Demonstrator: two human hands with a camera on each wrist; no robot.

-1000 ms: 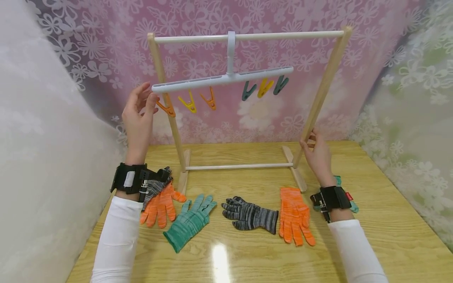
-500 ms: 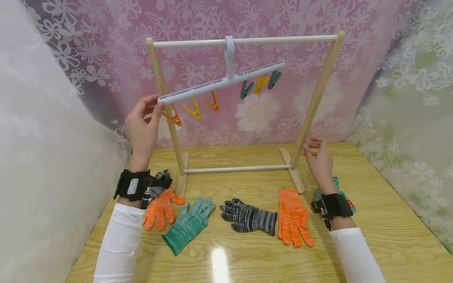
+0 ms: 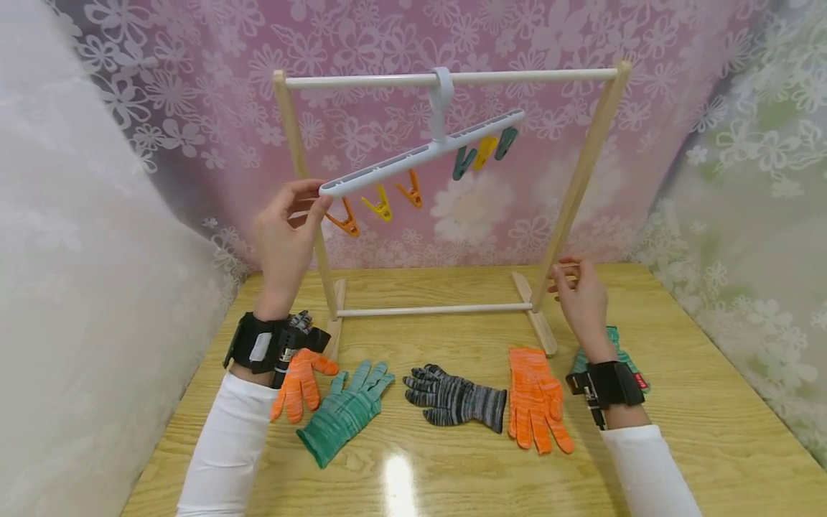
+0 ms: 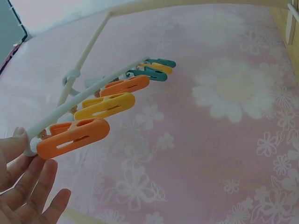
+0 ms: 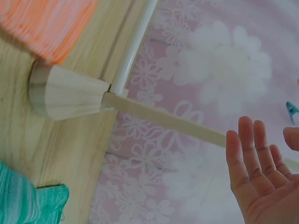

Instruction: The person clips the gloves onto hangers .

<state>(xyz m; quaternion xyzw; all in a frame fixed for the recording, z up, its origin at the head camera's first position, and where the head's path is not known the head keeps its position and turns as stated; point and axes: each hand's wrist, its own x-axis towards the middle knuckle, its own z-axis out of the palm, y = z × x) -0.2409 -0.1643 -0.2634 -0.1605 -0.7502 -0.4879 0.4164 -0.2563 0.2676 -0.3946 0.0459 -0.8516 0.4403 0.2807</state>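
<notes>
My left hand [image 3: 287, 233] pinches the left end of a light grey clip hanger [image 3: 394, 166] between thumb and fingers. The hanger hooks over the top rail of a wooden rack [image 3: 584, 176] and slants, its left end lower and nearer. From it hang orange, yellow and dark green clothespins; the orange clothespin [image 4: 74, 138] sits closest to my left fingers in the left wrist view. Beside the rack's right post, my right hand [image 3: 581, 294] is raised with nothing in it. The right wrist view shows its fingers [image 5: 252, 158] straight and the thumb apart.
On the table [image 3: 452, 474] lie a green glove [image 3: 345, 413], a grey-black striped glove [image 3: 455, 395] and an orange glove [image 3: 536, 402]. Another orange glove [image 3: 300, 384] lies partly behind my left wrist, and a green one [image 3: 623, 355] behind my right. A floral curtain [image 3: 478, 208] stands behind.
My left hand has taken hold of the hanger's left end and moved it right and down; the hook has slid right along the rail. My right hand has let go of the right post.
</notes>
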